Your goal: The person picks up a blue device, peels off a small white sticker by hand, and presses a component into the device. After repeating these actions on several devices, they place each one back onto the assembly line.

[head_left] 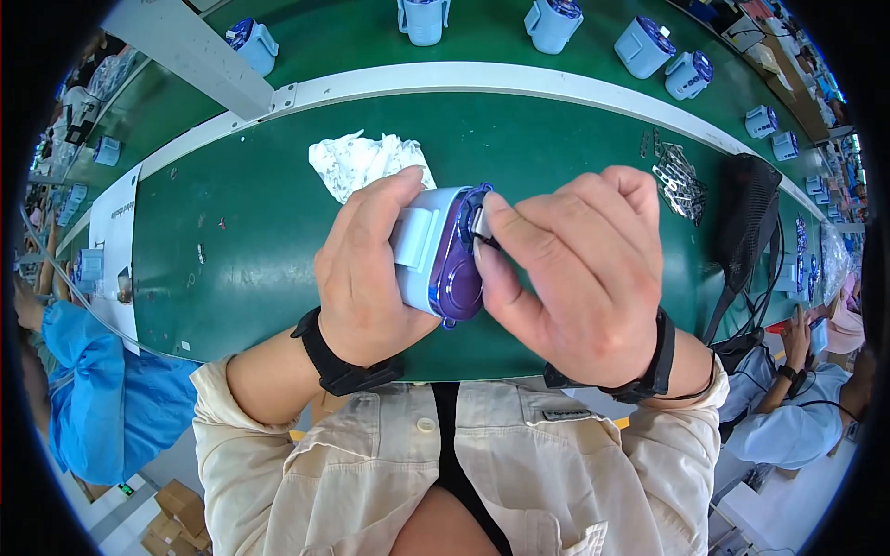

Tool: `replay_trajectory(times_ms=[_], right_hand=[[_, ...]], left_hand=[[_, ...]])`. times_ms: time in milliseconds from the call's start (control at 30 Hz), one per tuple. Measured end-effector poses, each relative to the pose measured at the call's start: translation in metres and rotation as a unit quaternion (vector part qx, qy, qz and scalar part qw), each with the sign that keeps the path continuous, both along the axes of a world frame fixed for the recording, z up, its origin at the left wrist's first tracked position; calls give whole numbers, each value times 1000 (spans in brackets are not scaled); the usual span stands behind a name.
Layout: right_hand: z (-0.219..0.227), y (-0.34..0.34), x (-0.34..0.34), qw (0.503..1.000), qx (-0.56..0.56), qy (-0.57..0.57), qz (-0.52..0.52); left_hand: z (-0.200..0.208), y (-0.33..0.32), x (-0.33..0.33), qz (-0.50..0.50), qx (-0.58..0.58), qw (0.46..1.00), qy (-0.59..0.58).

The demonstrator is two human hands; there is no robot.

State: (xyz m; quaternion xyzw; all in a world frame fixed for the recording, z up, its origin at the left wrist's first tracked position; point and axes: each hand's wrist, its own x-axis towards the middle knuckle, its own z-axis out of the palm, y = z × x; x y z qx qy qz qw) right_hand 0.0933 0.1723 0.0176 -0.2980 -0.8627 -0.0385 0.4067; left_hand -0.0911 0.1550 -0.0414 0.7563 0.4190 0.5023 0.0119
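Observation:
My left hand (366, 264) is wrapped round a small light blue plastic device with a glossy purple face (457, 278), holding it tilted above the green table. The purple side is turned toward my right hand (584, 269), and a small loop sticks out at its near end. Thumb and forefinger of my right hand pinch a small whitish piece with a black part (481, 222) against the purple face, near its far end. The fingertips partly hide that piece, and I cannot make out its kind. Just beyond my left hand lies a crumpled white cloth or paper (366, 162).
A pile of small metal pieces (681, 181) lies at the right, beside a black mesh pouch (746, 218) with cables. Across the white rail (445, 79) stand several similar blue devices (424, 20). A white sheet (113, 246) is on the left; people sit at both sides.

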Motion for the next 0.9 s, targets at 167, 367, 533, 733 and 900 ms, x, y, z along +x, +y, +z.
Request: replay_trajectory(times_ms=[167,367,533,733,900], right_hand=[[-5,-11,-10,998,-22,-38,-52],[-1,5,12,980,-181,25,80],[-1,14,12,827,-464,264,176],[-30,8,-5,609,-630,358,323],[-30,-3,-11,645,-602,363,300]], left_hand=[[4,2,-2,21,-9,999,37],[9,-1,-2,-38,-87,995,-35],[-5,-3,3,-119,-106,974,-162],[-13,-3,-2,-127,-74,981,-130],[-9,-1,-7,-174,-52,978,-100]])
